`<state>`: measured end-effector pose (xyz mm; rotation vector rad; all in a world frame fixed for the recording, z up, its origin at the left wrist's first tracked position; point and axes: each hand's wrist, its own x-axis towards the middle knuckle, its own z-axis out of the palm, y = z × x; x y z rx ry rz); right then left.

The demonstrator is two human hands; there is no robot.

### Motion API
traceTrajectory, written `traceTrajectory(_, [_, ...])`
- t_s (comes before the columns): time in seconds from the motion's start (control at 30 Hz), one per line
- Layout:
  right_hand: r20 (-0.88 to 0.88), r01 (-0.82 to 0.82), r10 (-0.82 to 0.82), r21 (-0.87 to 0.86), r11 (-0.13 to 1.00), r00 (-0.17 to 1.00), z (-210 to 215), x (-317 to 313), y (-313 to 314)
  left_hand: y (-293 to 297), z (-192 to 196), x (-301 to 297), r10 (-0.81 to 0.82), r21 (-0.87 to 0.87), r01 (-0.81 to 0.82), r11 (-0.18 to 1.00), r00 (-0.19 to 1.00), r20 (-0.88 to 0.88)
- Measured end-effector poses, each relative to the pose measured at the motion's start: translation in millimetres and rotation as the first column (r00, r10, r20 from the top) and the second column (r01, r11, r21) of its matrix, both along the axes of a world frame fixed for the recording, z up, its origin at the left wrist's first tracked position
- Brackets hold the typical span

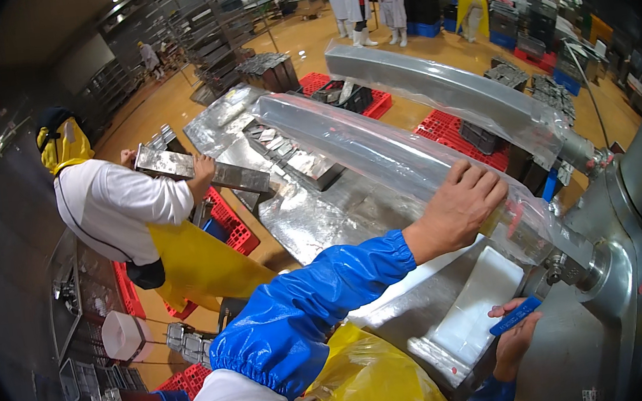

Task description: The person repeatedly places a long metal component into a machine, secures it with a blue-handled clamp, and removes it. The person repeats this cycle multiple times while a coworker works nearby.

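Note:
My left hand (459, 209), at the end of a blue sleeve, is closed over clear plastic film (378, 147) that covers a long metal tube. The film runs from the tube's far end to near its fitting on the steel machine (611, 279). Lower down, my right hand (516, 344) is wrapped around a blue lever handle (515, 315) beside a metal valve (555, 266). Just left of that hand lies a white sheet-like stack (481, 305) on a metal surface. Part of my right palm is hidden by the lever.
At left, a co-worker in a yellow apron (193, 253) holds a long metal box (200, 170) over the metal table (315, 217). Another film-covered tube (442, 90) extends behind mine. Red crates (459, 135) stand on the floor; several people stand far back.

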<state>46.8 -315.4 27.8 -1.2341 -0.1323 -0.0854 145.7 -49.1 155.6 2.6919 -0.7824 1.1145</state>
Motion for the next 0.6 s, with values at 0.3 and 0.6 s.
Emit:
traceTrajectory(0.3, [-0.504, 0.003, 0.1, 0.199, 0.98, 0.858, -142, 21, 34, 1, -8, 0, 0.003, -0.038, 0.0, 0.999, 0.997, 0.071])
traceTrajectory(0.6, [-0.331, -0.353, 0.225, -0.402, 0.845, 0.916, -155, -13, 101, 13, -1, 1, -0.113, -0.035, 0.113, 0.993, 0.994, 0.015])
